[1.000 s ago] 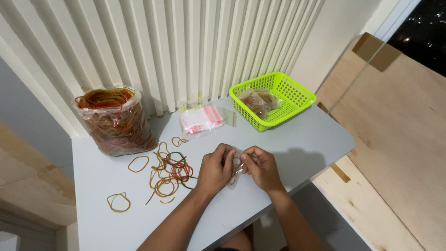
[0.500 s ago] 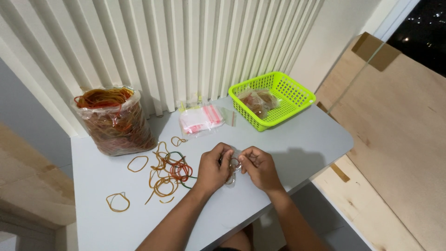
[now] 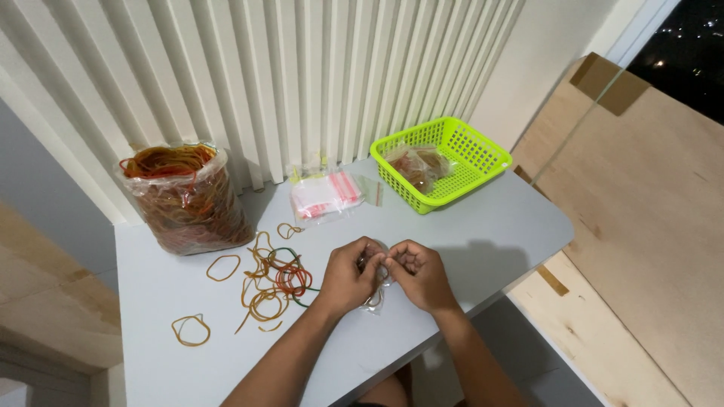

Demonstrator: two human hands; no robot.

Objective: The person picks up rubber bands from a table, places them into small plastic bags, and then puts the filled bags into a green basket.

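Both bare forearms came up from the near edge and met in front of the person. The left hand [image 3: 348, 276] was curled, knuckles up, its fingers bent inward and its thumb pressed toward the fingertips. The right hand [image 3: 419, 274] faced it, wrist cocked slightly outward, fingers likewise curled. The fingertips of the two hands touched, pinched together at one spot between them. Something thin and clear was caught in that pinch and hung just below the fingers. The left arm ran in from lower left, the right from lower middle, elbows out of sight.
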